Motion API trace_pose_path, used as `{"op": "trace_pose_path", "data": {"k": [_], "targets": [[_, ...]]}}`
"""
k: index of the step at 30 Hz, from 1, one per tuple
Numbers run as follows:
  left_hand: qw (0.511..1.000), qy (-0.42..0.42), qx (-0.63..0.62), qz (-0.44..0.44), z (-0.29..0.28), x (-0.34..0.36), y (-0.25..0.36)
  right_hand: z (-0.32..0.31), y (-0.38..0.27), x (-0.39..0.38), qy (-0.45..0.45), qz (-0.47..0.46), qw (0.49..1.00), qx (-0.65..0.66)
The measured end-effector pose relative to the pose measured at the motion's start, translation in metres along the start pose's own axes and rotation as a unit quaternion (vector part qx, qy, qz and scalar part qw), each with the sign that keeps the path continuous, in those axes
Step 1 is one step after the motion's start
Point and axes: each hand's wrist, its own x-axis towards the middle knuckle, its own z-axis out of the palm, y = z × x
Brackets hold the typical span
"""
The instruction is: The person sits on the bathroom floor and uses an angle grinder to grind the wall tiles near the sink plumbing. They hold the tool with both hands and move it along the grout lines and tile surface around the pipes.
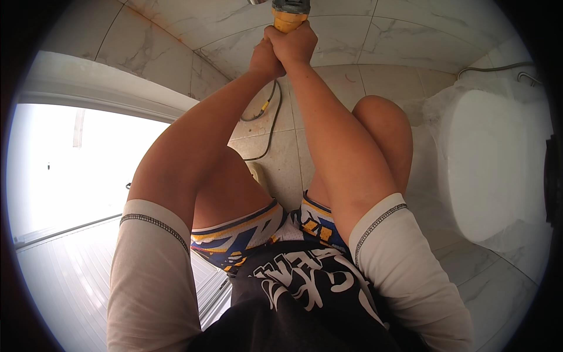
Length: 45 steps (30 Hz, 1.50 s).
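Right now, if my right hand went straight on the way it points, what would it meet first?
Your right hand grips the yellow-and-dark tool, so that would lead; beyond it, the marbled wall seems first in line, though depth is unclear and the tool's front lies out of frame.

White light pours in from the left, where the opening (pixel 88 152) is blown out. The floor (pixel 328 88) is softer and dimmer. The yellow tool (pixel 287 21) up top seems slightly soft, though small. Wall tiles (pixel 422 35) bend outward; black rings the view.
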Motion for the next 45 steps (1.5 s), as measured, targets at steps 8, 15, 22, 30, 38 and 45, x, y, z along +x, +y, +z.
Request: {"op": "trace_pose_path", "data": {"k": [8,15,22,30,38,45], "targets": [[1.000,-0.012,0.021,-0.015,-0.002,-0.001,0.004,-0.003,-0.001,0.000,-0.006,0.000,1.000,0.009],[0.999,-0.010,-0.006,-0.045,-0.004,-0.003,0.007,-0.006,-0.006,0.000,-0.013,0.003,1.000,0.000],[0.999,-0.019,0.001,-0.040,-0.012,-0.004,0.016,-0.008,-0.010,0.000,-0.014,-0.011,1.000,-0.001],[0.992,-0.020,-0.059,-0.109,-0.011,-0.015,0.026,-0.017,-0.006,-0.001,-0.058,0.016,0.996,-0.063],[0.999,-0.007,-0.005,-0.034,-0.007,-0.011,0.021,-0.017,-0.007,0.000,-0.042,-0.003,0.998,-0.049],[0.999,0.013,-0.013,-0.026,-0.006,-0.009,0.022,-0.018,-0.009,0.000,-0.037,0.002,0.998,-0.045]]}}
